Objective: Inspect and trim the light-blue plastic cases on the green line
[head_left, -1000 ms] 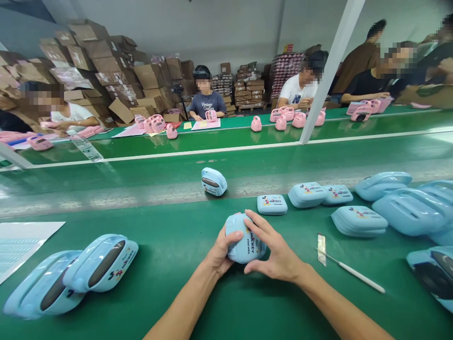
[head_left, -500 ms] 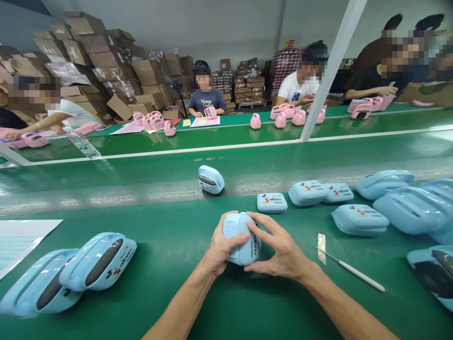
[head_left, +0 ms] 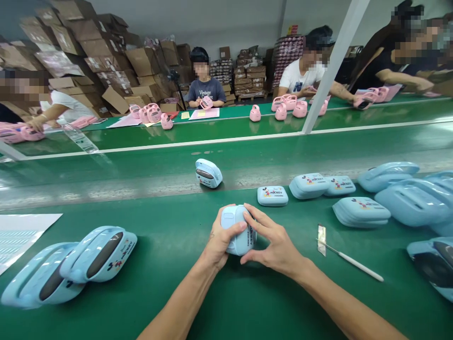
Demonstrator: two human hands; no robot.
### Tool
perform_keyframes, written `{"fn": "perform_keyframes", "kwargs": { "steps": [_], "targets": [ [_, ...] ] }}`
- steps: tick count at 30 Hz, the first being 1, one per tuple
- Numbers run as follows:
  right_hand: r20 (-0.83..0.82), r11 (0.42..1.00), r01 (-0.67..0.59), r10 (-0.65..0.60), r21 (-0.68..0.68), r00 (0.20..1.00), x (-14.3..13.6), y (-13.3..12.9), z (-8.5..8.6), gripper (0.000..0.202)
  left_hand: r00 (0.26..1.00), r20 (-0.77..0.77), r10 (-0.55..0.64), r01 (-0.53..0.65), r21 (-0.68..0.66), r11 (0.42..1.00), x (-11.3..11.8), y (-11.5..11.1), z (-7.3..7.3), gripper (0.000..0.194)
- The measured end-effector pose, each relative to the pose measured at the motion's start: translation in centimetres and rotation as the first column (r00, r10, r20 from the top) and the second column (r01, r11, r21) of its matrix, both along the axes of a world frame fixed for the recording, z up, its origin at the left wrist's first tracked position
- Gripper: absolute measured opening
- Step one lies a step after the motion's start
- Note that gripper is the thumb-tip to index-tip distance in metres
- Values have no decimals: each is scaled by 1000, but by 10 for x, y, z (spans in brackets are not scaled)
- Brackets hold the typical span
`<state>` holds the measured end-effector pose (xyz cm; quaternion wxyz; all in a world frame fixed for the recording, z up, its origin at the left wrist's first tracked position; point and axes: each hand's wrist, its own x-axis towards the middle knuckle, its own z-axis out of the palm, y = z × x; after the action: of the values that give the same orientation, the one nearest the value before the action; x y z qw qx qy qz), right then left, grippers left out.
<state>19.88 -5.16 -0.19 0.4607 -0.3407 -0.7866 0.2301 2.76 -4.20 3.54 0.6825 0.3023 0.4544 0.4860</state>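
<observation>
Between my two hands is a light blue rounded plastic casing (head_left: 244, 244), printed with a cartoon mouse brand's lettering on its right side. My left hand (head_left: 218, 241) wraps round its left side, with the thumb across the top. My right hand (head_left: 274, 240) grips the opposite side, fingertips on the upper edge and thumb low down. Beyond them lies a flat blue printed panel (head_left: 272, 196). A thin white-handled pick tool (head_left: 361, 267) rests to the right, its tip by a small clear strip (head_left: 321, 240).
Two blue handled casings (head_left: 101, 255) overlap at left, near a printed sheet (head_left: 31, 229). Another handled casing (head_left: 208, 174) stands ahead. Stacked blue panels (head_left: 361, 213) and larger blue shells (head_left: 412, 203) occupy the right. Across the line, people handle pink casings (head_left: 255, 113); a slanted white post (head_left: 331, 71) rises there.
My hands keep hold of the casing, the right fingers shifting slightly on it. Across the line, a co-worker at right has stretched an arm to a pink casing. The view has tilted a little.
</observation>
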Motion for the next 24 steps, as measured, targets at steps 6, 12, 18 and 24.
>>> {"fn": "perform_keyframes", "kwargs": {
  "steps": [6,12,18,24],
  "targets": [
    [-149,968,-99,65,-232,987,4,8,-1,109,987,155,-30,30,3,1000,0,4,-13,73],
    [-533,792,-230,-138,-565,834,2,20,-12,80,976,39,-216,202,225,953,-19,13,-21,97],
    [-443,849,-63,-210,-525,871,-2,17,-11,79,944,-310,-110,214,326,921,-21,13,-4,79],
    [-411,866,-22,-215,-500,886,-3,11,-12,62,886,-463,7,164,326,931,-13,8,-6,61]
  ]
}}
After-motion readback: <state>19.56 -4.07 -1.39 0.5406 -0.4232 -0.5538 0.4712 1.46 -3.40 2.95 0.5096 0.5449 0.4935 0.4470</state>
